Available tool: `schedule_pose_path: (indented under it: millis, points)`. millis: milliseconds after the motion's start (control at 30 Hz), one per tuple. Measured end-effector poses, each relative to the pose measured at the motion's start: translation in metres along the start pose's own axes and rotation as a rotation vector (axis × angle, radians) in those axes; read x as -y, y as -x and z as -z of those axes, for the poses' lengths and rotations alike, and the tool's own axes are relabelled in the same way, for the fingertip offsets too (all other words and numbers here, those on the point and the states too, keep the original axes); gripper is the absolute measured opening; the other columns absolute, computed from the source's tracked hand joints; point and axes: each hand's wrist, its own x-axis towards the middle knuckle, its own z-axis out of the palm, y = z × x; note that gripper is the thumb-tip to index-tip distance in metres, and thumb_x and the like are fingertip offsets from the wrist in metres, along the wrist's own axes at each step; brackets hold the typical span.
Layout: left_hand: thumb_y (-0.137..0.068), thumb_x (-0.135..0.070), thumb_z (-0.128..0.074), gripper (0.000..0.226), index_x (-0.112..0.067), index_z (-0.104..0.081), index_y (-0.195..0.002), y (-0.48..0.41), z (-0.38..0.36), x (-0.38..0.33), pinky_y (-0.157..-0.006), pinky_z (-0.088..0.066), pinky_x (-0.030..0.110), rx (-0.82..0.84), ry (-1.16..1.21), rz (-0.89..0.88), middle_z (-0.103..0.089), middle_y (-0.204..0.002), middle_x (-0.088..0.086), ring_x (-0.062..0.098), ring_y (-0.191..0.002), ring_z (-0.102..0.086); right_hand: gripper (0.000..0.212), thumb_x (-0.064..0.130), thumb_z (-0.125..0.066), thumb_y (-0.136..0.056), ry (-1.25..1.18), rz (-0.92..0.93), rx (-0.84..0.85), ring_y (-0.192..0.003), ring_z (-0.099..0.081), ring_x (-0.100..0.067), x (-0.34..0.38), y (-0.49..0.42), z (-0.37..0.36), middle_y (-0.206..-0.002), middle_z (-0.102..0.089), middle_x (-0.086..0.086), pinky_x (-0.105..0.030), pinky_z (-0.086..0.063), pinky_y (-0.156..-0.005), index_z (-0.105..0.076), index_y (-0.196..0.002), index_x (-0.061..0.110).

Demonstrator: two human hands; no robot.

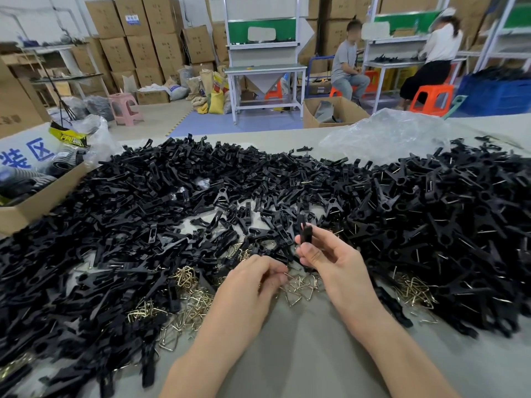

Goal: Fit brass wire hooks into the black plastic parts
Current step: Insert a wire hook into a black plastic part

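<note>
Head view: we judge this the pick-up step, hook not yet seated. Right hand (324, 255) pinches a black plastic part (306, 233) upright, long axis 12-to-6. Left hand (253, 278), at its 8 o'clock, fingers curled, pinches a brass wire hook (285, 273) off the hook pile (301, 287). Next move probably needs hook legs lined up with the part.

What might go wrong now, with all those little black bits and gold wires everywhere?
The left hand pinches a brass hook just above a tangled heap of hooks, so a second one might snag and come along. The right hand holds the black part only by the fingertips; pushing the hook in could make it slip and drop into the big pile of parts, where it would be hard to find.
</note>
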Motion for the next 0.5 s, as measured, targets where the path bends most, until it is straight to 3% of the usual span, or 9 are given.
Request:
schedule_pose_path:
  millis: [133, 300, 400, 500]
  points:
    - [-0.099, -0.03, -0.06, 0.016, -0.031, -0.073, -0.109, 0.001, 0.004, 0.003, -0.087, -0.045, 0.019, 0.036, -0.03, -0.03, -0.061, -0.097, -0.022, -0.003, -0.096, -0.059, 0.034, 0.001, -0.067, -0.092, 0.035, 0.018, 0.008, -0.093, -0.07, -0.003, -0.003, -0.001, 0.0, -0.1, -0.078, 0.009, -0.017, -0.054, -0.079, -0.07, -0.119, 0.021]
    - [-0.102, -0.017, -0.053, 0.025, -0.021, -0.072, -0.119, 0.001, 0.009, 0.003, -0.079, -0.039, 0.006, -0.004, -0.054, -0.074, -0.054, -0.096, -0.018, -0.002, -0.094, -0.055, 0.037, 0.004, -0.069, -0.093, 0.123, 0.043, 0.034, -0.1, -0.07, -0.003, -0.006, 0.0, -0.001, -0.105, -0.077, 0.011, -0.025, -0.056, -0.092, -0.069, -0.115, 0.033]
    - [-0.102, -0.012, -0.054, 0.026, -0.025, -0.073, -0.115, 0.0, 0.012, 0.0, -0.077, -0.038, 0.006, -0.094, 0.087, -0.01, -0.06, -0.092, -0.02, -0.007, -0.088, -0.057, 0.042, 0.001, -0.069, -0.092, 0.147, 0.073, 0.054, -0.094, -0.07, 0.002, -0.005, 0.001, -0.001, -0.102, -0.076, 0.019, -0.016, -0.053, -0.09, -0.067, -0.109, 0.04]
    - [-0.099, -0.017, -0.06, 0.022, -0.033, -0.073, -0.105, 0.0, 0.016, -0.003, -0.062, -0.041, 0.006, -0.161, 0.339, 0.117, -0.067, -0.076, -0.022, -0.007, -0.067, -0.059, 0.044, 0.002, -0.07, -0.091, 0.185, 0.093, 0.079, -0.097, -0.069, 0.001, -0.003, 0.003, -0.002, -0.102, -0.074, 0.023, -0.015, -0.052, -0.091, -0.068, -0.108, 0.042]
